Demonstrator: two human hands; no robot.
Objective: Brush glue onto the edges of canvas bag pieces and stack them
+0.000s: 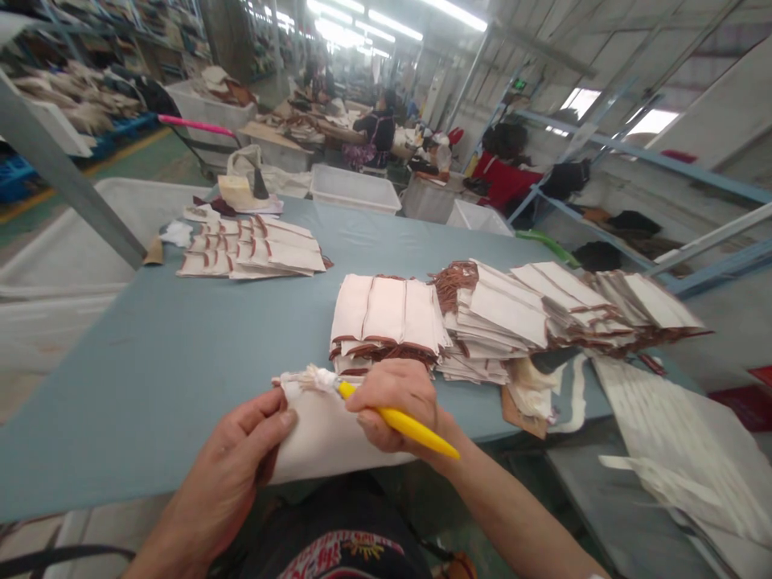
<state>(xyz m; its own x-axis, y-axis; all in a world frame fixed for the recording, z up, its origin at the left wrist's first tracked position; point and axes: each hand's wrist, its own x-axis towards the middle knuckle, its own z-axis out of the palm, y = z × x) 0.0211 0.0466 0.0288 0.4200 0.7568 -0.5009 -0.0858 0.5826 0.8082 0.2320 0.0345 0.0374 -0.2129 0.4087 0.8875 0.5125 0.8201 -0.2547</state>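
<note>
Lower centre: flat, cream, fabric-like piece [326, 446], left edge pinched between thumb and fingers of left hand [238, 446]. Right hand [398, 398] closed around smooth, tapered yellow-handled brush [425, 433], whitish tip at piece's upper edge. Mid-frame: layered, brown-edged cream stack [386, 310] on smooth blue-grey table [150, 362].

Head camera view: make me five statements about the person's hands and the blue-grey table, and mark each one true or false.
1. The left hand grasps a flat cream piece by its left end. True.
2. The right hand grips a yellow-handled brush. True.
3. The brush's head points toward the person's body. False: it is at the piece's far edge.
4. Cream, brown-edged stacks lie on the blue-grey table. True.
5. Those stacks are all left of the hands. False: several lie to the right.
</note>
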